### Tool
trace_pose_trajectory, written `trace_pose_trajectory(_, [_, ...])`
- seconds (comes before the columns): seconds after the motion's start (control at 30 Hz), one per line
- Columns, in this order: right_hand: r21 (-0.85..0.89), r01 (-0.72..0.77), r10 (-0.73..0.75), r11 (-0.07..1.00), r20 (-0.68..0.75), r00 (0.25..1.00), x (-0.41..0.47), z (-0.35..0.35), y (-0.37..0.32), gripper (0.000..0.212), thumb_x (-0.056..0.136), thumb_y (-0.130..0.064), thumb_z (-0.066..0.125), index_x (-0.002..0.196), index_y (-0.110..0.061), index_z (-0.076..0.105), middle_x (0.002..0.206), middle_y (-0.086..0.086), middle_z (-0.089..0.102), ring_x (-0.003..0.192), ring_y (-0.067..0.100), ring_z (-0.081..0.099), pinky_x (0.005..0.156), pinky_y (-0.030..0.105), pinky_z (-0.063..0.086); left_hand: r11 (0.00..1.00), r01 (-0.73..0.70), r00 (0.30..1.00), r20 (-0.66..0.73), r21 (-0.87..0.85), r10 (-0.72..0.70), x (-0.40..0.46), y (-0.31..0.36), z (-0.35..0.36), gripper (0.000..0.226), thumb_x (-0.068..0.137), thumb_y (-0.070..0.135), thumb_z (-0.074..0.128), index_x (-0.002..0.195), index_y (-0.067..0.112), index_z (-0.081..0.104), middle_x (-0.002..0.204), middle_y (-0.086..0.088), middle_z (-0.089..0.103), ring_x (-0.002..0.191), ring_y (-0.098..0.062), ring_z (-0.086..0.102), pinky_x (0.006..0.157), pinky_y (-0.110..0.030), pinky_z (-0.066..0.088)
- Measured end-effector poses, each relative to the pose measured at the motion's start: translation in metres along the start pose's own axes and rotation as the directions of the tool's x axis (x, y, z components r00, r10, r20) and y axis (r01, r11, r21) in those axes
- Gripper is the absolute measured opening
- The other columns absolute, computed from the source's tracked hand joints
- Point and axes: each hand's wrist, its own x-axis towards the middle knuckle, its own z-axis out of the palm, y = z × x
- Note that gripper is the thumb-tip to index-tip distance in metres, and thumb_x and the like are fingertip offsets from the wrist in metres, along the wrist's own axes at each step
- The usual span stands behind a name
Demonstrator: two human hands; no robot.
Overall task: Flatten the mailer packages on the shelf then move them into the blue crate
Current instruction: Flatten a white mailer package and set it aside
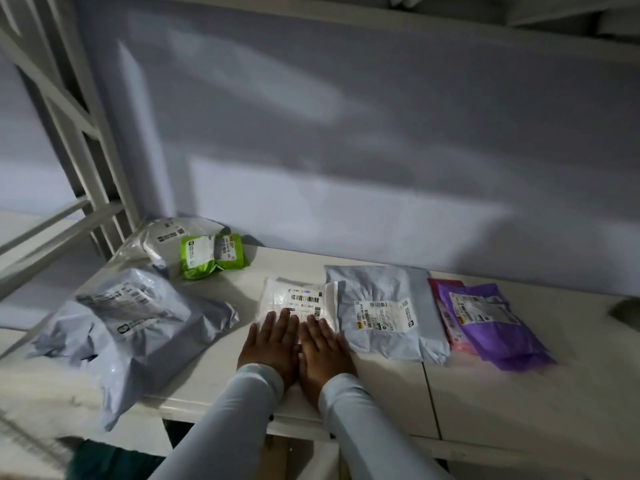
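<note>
A small white mailer (294,296) with a barcode label lies on the white shelf (519,393). My left hand (272,348) and my right hand (327,355) lie side by side, palms down with straight fingers, pressing on its near half. Right of it lies a flat grey mailer (384,317). Farther right sits a purple mailer (491,323) over a pink one (450,327). To the left is a large crumpled grey mailer (131,327). A green mailer (211,254) and a clear-white one (162,237) lie at the back left. No blue crate is in view.
A grey wall (346,150) backs the shelf. White frame bars (69,133) rise at the left. A dark rounded object (627,311) shows at the right edge. A seam (431,400) runs across the shelf top right of my hands.
</note>
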Motion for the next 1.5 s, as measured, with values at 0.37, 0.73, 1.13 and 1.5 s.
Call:
trace_pose_trajectory(0.37, [0.051, -0.052, 0.055, 0.997, -0.072, 0.996, 0.015, 0.004, -0.002, 0.092, 0.065, -0.047, 0.001, 0.151, -0.020, 0.020, 0.160, -0.003, 0.008, 0.148, 0.016, 0.006, 0.117, 0.037, -0.001, 0.998, -0.065, 0.994, -0.089, -0.028, 0.062, 0.008, -0.009, 0.003, 0.060, 0.097, 0.045, 0.017, 0.152, 0.027, 0.004, 0.160, 0.006, -0.002, 0.148, -0.016, 0.002, 0.120, -0.034, 0.004])
trace_pose_trajectory(0.73, [0.017, -0.104, 0.104, 0.994, 0.022, 0.994, 0.035, 0.002, 0.003, 0.098, 0.059, -0.050, -0.006, 0.152, -0.024, 0.012, 0.160, -0.006, 0.000, 0.147, 0.012, -0.002, 0.118, 0.035, -0.001, 0.997, -0.051, 0.990, -0.129, 0.054, 0.058, 0.020, -0.015, -0.008, 0.067, 0.070, 0.050, 0.028, 0.121, 0.022, 0.061, 0.121, -0.003, 0.062, 0.099, -0.026, 0.060, 0.078, -0.037, 0.049])
trace_pose_trajectory(1.13, [-0.077, -0.047, 0.051, 0.996, 0.054, 0.997, 0.060, -0.019, 0.000, 0.053, 0.093, -0.035, 0.015, 0.130, -0.017, 0.048, 0.136, 0.007, 0.046, 0.125, 0.030, 0.041, 0.108, 0.039, 0.029, 0.994, 0.075, 0.972, -0.217, -0.082, -0.091, 0.050, -0.002, -0.011, 0.054, 0.086, 0.040, 0.020, 0.125, 0.031, 0.057, 0.125, 0.000, 0.053, 0.119, -0.023, 0.048, 0.095, -0.036, 0.040])
trace_pose_trajectory(1.5, [0.013, -0.160, 0.160, 0.987, 0.006, 0.987, 0.077, -0.021, -0.004, 0.036, 0.070, -0.022, 0.040, 0.089, -0.008, 0.067, 0.100, 0.014, 0.064, 0.089, 0.035, 0.065, 0.077, 0.035, 0.055, 0.996, 0.033, 0.994, -0.098, -0.081, -0.041, 0.066, -0.009, 0.001, 0.074, 0.082, 0.045, -0.008, 0.151, 0.020, -0.007, 0.159, -0.002, -0.015, 0.147, -0.019, -0.012, 0.119, -0.035, -0.001])
